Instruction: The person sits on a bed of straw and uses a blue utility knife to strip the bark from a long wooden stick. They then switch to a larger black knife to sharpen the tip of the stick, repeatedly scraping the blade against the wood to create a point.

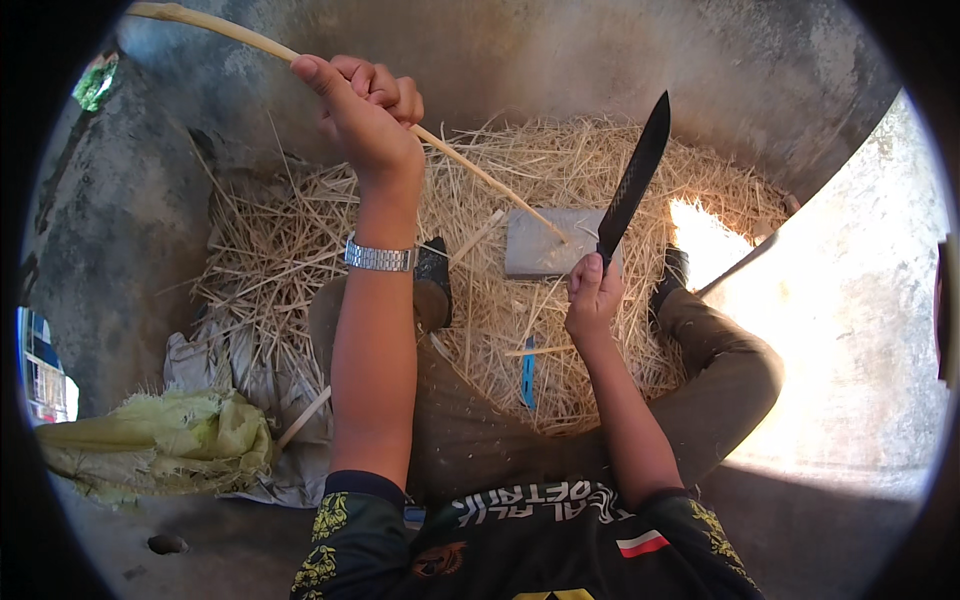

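Observation:
My left hand [370, 115], raised at the upper left, is wrapped round a long peeled wooden stick [480, 175]. The stick slants down to the right, and its lower tip appears to rest on a flat grey block [535, 258]. My right hand [594, 295] grips a machete [638, 170] by its handle, which is mostly hidden in my fingers. Its broad dark blade points up and slightly right, apart from the stick. The block lies on straw-like shavings between my feet.
Pale shavings [280, 270] cover the floor before me. A blue strip-shaped object [528, 375] lies nearer my lap. A yellow-green woven sack [165, 440] lies at left. A concrete wall [600, 60] rises behind, and a sunlit wall [850, 350] stands at right.

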A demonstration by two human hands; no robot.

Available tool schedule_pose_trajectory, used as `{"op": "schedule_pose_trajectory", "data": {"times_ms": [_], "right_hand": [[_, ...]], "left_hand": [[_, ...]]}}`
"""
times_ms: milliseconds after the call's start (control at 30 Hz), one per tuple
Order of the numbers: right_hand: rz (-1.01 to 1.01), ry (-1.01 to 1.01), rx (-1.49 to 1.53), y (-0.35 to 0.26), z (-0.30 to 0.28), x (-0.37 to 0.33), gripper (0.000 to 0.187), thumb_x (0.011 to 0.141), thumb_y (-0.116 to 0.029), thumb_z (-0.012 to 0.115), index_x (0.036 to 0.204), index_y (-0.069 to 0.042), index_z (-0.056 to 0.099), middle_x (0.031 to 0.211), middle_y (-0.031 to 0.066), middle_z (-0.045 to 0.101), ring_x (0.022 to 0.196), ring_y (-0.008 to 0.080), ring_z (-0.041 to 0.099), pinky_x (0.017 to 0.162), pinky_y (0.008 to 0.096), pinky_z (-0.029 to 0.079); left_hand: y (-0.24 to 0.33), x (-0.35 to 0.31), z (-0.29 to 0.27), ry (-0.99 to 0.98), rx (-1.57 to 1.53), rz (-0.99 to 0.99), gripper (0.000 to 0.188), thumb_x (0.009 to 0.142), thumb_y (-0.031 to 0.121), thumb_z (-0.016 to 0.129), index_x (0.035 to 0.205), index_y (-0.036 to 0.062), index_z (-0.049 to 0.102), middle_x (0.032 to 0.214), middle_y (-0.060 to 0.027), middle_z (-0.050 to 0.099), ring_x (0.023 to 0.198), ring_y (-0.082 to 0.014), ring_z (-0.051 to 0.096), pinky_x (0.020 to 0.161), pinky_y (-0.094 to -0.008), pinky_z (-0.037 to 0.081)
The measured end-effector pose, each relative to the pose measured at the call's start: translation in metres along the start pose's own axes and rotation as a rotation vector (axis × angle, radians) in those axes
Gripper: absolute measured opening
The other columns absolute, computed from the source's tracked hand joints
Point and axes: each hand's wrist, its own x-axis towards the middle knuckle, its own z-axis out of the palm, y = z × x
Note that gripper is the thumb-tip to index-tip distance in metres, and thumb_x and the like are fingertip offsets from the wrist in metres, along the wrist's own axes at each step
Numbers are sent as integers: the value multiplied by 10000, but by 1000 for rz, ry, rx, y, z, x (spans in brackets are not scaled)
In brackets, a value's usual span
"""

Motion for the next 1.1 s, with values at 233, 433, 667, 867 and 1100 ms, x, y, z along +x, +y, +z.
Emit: {"op": "schedule_pose_trajectory", "data": {"times_ms": [233,433,667,867,1100], "right_hand": [[434,-81,-565,64,-31,9,595,996,-464,493,757,75,564,669,173,606,557,309,509,588,456,408],[41,33,-122,-21,-13,17,592,1011,-471,474,777,63,576,662,187,591,580,296,534,593,435,426],[282,-158,-676,34,-20,-1,521,1002,-425,520,816,52,614,682,230,625,603,345,637,566,405,468],[-149,-68,-412,-64,-4,10,458,991,-384,563,805,34,563,611,171,601,503,313,572,510,383,445],[240,-137,-812,64,-31,6,503,988,-423,523,920,66,621,670,250,631,593,384,629,586,454,481]], "left_hand": [[-2,-7,13,-75,-42,-15,676,870,820,331,692,172,263,519,55,197,435,-79,121,442,-268,119],[-2,-7,6,-52,-18,-17,680,867,828,312,694,174,248,519,54,195,429,-82,124,443,-269,118],[-5,-11,12,-9,-40,-50,685,871,829,297,698,167,253,523,52,191,432,-82,131,443,-274,124],[-5,-15,12,-22,6,-7,686,864,833,300,703,168,257,522,47,192,428,-82,133,432,-275,127],[-9,-16,21,16,-38,-21,678,865,827,313,710,169,254,527,45,187,429,-83,132,422,-267,124]]}}
